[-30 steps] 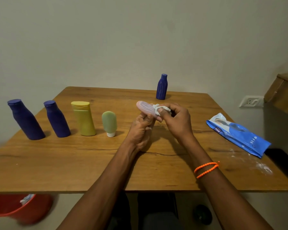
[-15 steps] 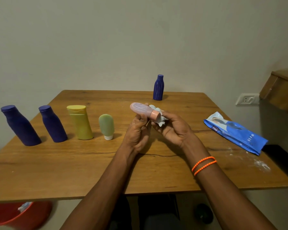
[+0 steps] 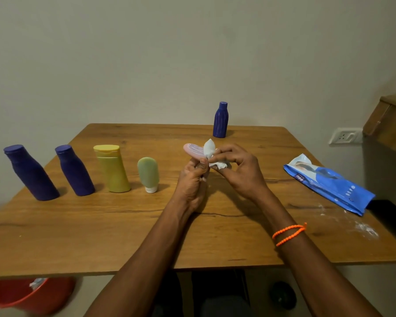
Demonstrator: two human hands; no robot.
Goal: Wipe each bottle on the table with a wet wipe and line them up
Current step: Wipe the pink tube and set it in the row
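Note:
My left hand (image 3: pixel 193 179) grips a small pink bottle (image 3: pixel 192 150) above the middle of the wooden table (image 3: pixel 124 236). My right hand (image 3: pixel 240 172) pinches a crumpled white wet wipe (image 3: pixel 212 154) against the bottle's right end, hiding its cap. Along the left side stand a large blue bottle (image 3: pixel 31 173), a smaller blue bottle (image 3: pixel 74 171), a yellow bottle (image 3: pixel 112 169) and a green tube (image 3: pixel 148 173) on its white cap. Another blue bottle (image 3: pixel 220 120) stands alone at the far edge.
A blue pack of wet wipes (image 3: pixel 329 183) lies at the table's right edge, with white smears (image 3: pixel 366 229) on the wood near it. A red bucket (image 3: pixel 25 296) holding used wipes sits on the floor below the left front corner. A wooden cabinet (image 3: pixel 391 122) hangs at right.
The wipe has moved up over the pink bottle's cap end, which showed half a second ago. Both hands stay in the same place above the table.

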